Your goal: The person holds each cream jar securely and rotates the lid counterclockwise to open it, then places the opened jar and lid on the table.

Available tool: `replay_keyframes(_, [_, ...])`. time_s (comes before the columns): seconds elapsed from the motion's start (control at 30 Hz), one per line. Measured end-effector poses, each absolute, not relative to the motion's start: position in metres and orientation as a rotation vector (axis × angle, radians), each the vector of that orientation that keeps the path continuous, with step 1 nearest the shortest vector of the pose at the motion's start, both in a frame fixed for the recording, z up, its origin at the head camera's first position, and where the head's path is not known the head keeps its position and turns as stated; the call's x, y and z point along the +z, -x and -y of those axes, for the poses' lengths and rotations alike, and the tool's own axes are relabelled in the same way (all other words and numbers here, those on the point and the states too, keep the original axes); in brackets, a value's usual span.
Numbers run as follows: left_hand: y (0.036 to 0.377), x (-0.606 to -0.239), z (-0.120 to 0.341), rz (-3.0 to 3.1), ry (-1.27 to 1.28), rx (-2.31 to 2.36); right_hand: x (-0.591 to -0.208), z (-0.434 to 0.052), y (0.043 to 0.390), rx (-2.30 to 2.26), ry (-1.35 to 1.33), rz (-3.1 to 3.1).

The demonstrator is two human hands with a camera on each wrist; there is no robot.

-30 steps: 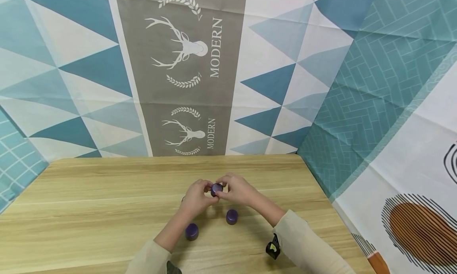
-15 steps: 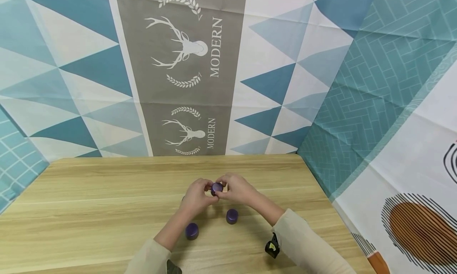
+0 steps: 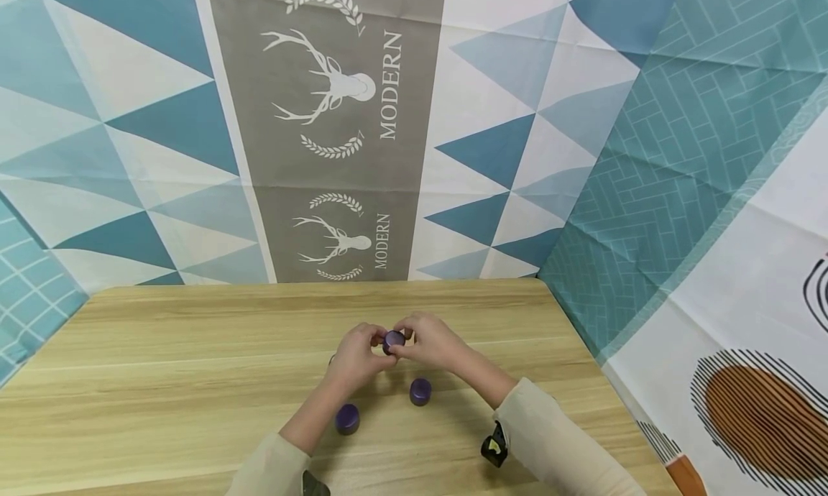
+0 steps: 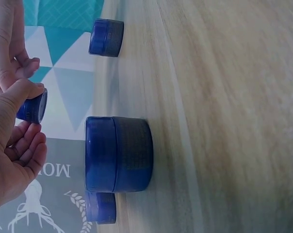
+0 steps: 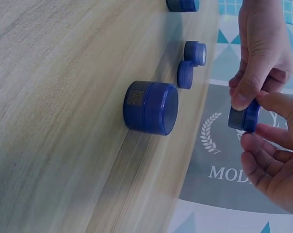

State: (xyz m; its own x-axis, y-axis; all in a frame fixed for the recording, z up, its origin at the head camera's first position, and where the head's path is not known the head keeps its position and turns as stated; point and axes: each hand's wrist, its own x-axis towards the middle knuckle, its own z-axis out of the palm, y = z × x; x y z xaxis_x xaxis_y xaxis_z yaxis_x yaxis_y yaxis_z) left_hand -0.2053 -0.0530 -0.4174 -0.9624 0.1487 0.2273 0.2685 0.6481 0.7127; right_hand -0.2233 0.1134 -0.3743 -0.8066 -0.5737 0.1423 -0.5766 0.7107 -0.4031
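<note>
Counting five little purple jars here, all round, squat, smooth plastic: one pinched up in the air, four sitting on the pale wood-grain table (image 3: 162, 381). Both the left hand (image 3: 354, 356) and right hand (image 3: 432, 343) have fingertips curled around the held jar (image 3: 392, 341), just above the table's middle. Two jars sit just nearer the person than the held one, the closest jar (image 3: 420, 392) and another jar (image 3: 347, 418); the last two (image 5: 194, 52) (image 5: 185, 74) lie further off.

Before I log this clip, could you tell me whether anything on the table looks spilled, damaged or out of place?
Nothing stands out. Both hands, left and right, hold one small purple jar above the wooden table. Two more purple jars stand upright and closed nearer the person, with no spill or damage visible.
</note>
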Motion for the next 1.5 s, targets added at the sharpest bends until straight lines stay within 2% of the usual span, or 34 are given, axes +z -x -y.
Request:
replay_keyframes(0.17, [0.2053, -0.4186, 0.053, 2.704, 0.367, -1.191, -0.3747, -0.1139, 0.2221, 0.663, -1.017, 2.903])
replay_keyframes(0.5, [0.2044, -0.4182, 0.0528, 2.705, 0.346, -1.22, -0.3743, -0.1146, 0.2213, 0.72, -0.913, 2.942])
replay_keyframes(0.77, [0.2039, -0.419, 0.0528, 2.7, 0.366, -1.216, -0.3774, -0.1143, 0.2224, 0.655, -0.997, 2.924])
replay_keyframes(1.03, [0.2047, -0.4177, 0.0535, 2.715, 0.355, -1.216, -0.3751, -0.115, 0.2229, 0.714, -0.903, 2.948])
replay_keyframes(1.33, [0.2054, -0.4172, 0.0539, 2.709, 0.365, -1.202, -0.3746, -0.1136, 0.2241, 0.666, -1.005, 2.91])
replay_keyframes(1.5, [0.2057, -0.4166, 0.0541, 2.712, 0.359, -1.205, -0.3746, -0.1152, 0.2225, 0.703, -0.953, 2.933])
